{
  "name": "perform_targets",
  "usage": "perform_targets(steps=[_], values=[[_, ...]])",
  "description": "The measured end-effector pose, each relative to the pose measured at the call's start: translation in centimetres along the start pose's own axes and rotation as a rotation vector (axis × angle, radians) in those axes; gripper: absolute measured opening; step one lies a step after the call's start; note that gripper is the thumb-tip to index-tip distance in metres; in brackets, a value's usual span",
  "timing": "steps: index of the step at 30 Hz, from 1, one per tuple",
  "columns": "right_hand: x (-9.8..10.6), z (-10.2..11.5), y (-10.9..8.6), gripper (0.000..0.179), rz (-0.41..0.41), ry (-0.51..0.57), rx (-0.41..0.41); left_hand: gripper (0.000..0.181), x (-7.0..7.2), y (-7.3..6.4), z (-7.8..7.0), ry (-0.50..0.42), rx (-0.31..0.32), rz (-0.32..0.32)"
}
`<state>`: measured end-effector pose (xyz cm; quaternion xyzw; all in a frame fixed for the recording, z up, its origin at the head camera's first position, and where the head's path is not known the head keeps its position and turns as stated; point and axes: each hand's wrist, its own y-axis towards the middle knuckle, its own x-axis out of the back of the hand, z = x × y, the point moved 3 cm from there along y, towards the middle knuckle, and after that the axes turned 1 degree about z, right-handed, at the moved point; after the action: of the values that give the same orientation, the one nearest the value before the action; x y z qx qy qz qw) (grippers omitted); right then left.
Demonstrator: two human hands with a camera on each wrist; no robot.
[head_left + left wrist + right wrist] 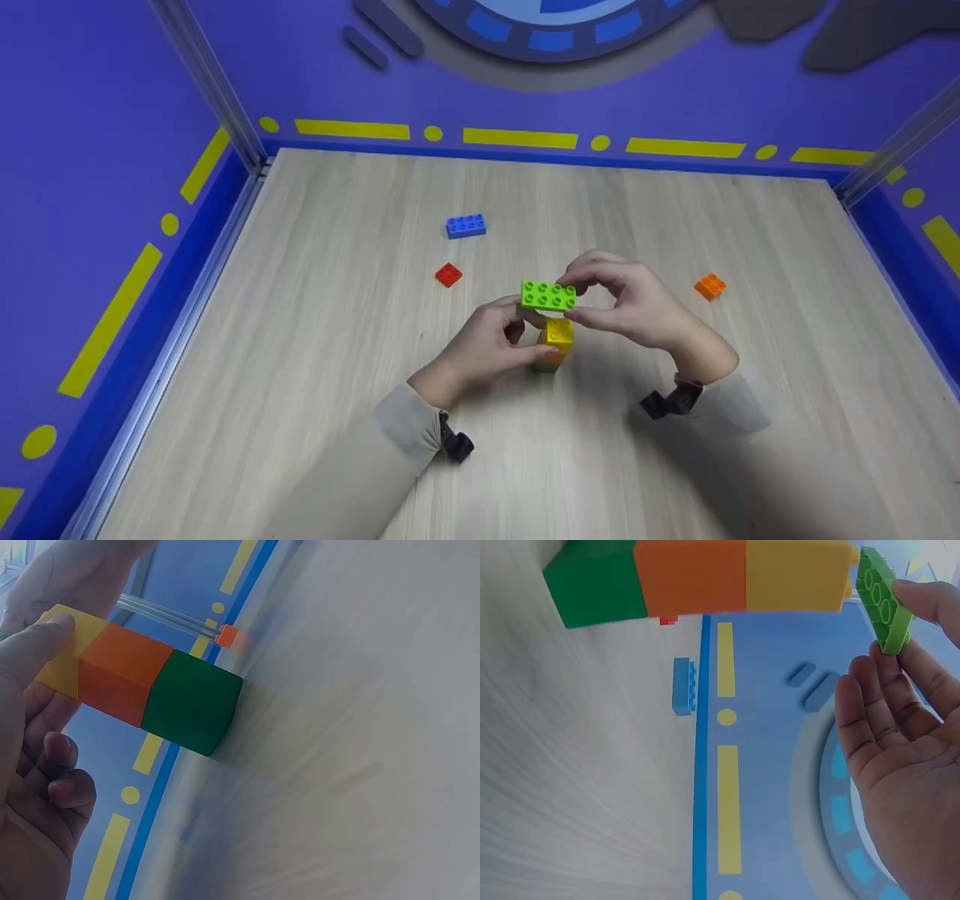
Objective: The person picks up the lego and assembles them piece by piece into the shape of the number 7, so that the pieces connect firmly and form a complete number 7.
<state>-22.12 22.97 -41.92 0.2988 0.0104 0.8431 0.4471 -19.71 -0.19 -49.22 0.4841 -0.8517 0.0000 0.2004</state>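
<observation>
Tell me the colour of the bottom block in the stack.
Dark green. The bottom block shows best in the left wrist view.

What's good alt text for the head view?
The right hand holds a light green brick over a yellow-topped stack gripped by the left hand. A blue brick, a red brick and an orange brick lie on the table.

One brick (pixel 548 296) is lime, the stack (pixel 139 679) yellow, orange and green (the wall (pixel 337 97) yellow-dashed blue).
</observation>
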Motion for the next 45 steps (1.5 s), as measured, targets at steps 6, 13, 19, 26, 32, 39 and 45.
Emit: perform_targets(steps=[6, 13, 19, 26, 32, 39, 45], values=[[-0.8, 0.1, -0.9, 0.035, 0.026, 0.017, 0.013, 0.044, 0.0, 0.0, 0.2, 0.007, -0.025, 0.008], [-1.2, -0.2, -1.5, 0.035, 0.026, 0.034, 0.02, 0.041, 0.1, 0.0, 0.1, 0.008, -0.02, 0.009], [-1.6, -0.5, -1.8, 0.034, 0.036, 0.05, 0.009, 0.035, 0.2, 0.0, 0.1, 0.005, 0.004, 0.006], [-1.8, -0.9, -2.1, 0.034, 0.03, 0.056, 0.003, 0.029, 0.1, 0.0, 0.4, -0.003, -0.008, 0.002], [-2.1, -1.3, -2.4, 0.034, 0.025, 0.074, 0.021, 0.03, 0.1, 0.1, 0.5, -0.018, -0.006, -0.011], [-2.9, -2.5, -3.1, 0.038, -0.03, 0.181, 0.024, 0.029, 0.0, 0.1, 0.5, -0.001, -0.008, -0.013], [-4.4, -3.4, -3.8, 0.039, -0.105, 0.35, -0.015, 0.029, 0.0, 0.0, 0.5, 0.0, -0.005, -0.017]])
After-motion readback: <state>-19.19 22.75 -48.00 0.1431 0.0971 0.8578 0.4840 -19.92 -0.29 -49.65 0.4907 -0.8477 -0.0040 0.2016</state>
